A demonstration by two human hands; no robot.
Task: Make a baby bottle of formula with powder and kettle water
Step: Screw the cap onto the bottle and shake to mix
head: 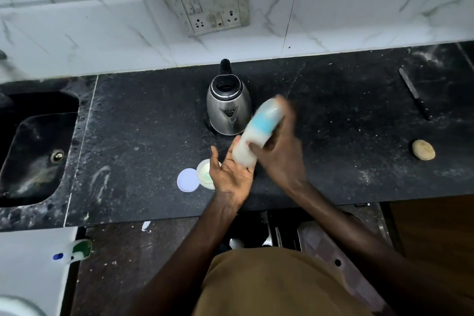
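The right hand (279, 151) grips the bottle (256, 136), which is tilted and blurred above the middle of the surface (346, 141), just in front of the kettle (228, 105). The left hand (230, 177) lies open at its base. This looks like shaking: hold the collar tight and swing short, clear of the kettle.

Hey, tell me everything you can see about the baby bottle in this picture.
The baby bottle is blurred, so details are soft. It looks like clear plastic with a milky white fill in its body, a pale blue collar and a see-through cap. It is tilted, base down-left, cap up-right, held above the black counter just in front of the kettle. The right hand grips it around the middle; the open left hand meets its base.
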